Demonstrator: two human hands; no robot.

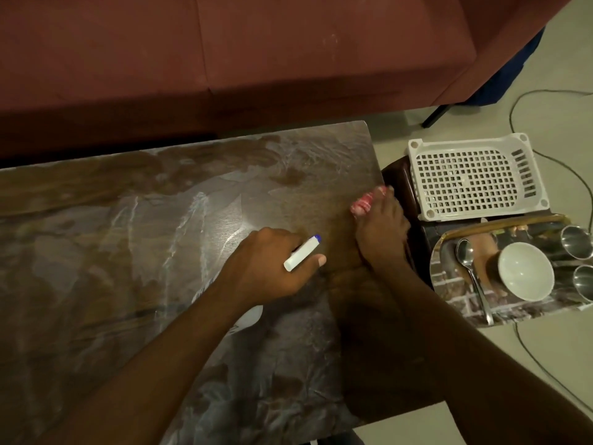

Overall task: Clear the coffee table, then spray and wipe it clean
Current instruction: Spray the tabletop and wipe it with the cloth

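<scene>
The coffee table (pixel 134 239) has a dark marbled top streaked with sheen. My left hand (pixel 269 264) grips a white spray bottle (pixel 301 253) with a blue nozzle tip pointing toward the table's far right corner; the bottle's body shows below my wrist. My right hand (pixel 382 232) presses a red-and-white cloth (pixel 367 200) flat on the table near its right edge; most of the cloth is hidden under my fingers.
A dark red sofa (pixel 224 53) runs along the table's far side. Right of the table stand a white plastic basket (pixel 475 178) and a shiny tray (pixel 455 303) with a white bowl (pixel 526 271), a spoon (pixel 471 271) and steel cups (pixel 577 242). Cables cross the floor.
</scene>
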